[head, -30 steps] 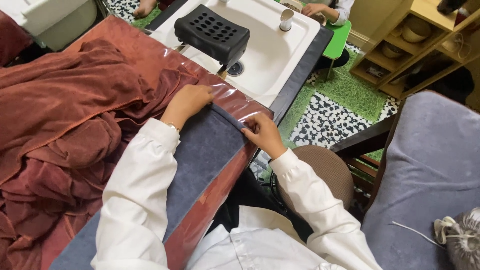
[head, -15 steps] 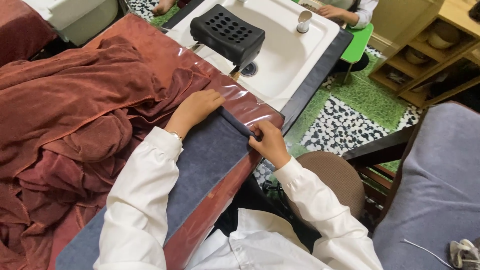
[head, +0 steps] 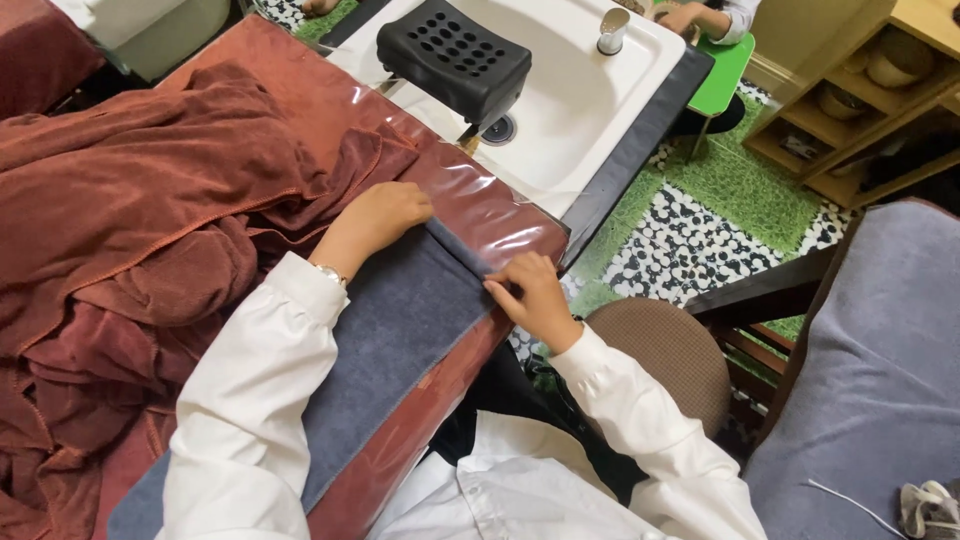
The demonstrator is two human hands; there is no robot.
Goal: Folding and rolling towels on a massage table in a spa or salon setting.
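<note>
One grey towel lies lengthwise along the plastic-covered red bench, its far end folded near the bench edge. We note the left hand resting flat on that end, fingers pressed together, and the right hand pinching the fold's corner at the bench side. Rust-red towels are heaped just beside the strip. Beyond stands a white basin with a black neck rest. We judge the slick plastic a risk: an uneven pull could slide the towel off the edge or skew the fold.
</note>
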